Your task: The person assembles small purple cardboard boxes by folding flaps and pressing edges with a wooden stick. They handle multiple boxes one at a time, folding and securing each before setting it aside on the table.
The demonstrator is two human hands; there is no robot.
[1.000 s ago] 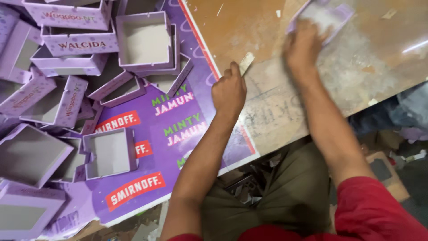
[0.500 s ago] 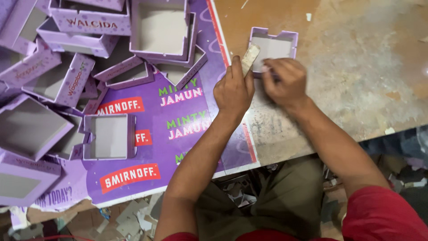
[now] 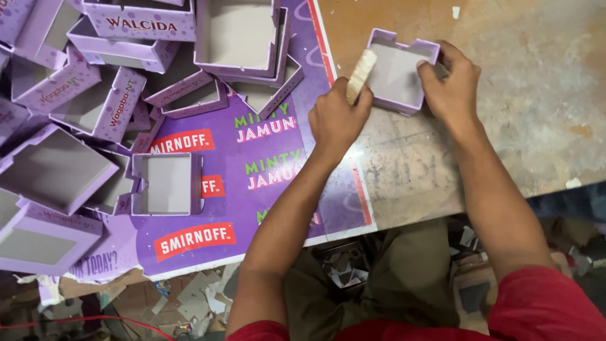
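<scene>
Now left hand (image 3: 338, 117) w/ scraper (image 3: 360, 76), right hand (image 3: 449, 79) on box (image 3: 399, 71).

both bare forearms reach forward from red sleeves, converging ahead of the body. the left hand (image 3: 338, 117) is curled into a loose fist, knuckles up, fingers pinched closed. the right hand (image 3: 449, 85) is bent at the wrist, its fingers hooked downward in a grip.

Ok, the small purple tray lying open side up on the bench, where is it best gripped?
Probably by a side wall, pinched over the rim from above. The small purple tray lies open side up with thin upright walls. The right hand holds its right wall; the left hand puts a pale block to the left one, so the near wall is free.
</scene>
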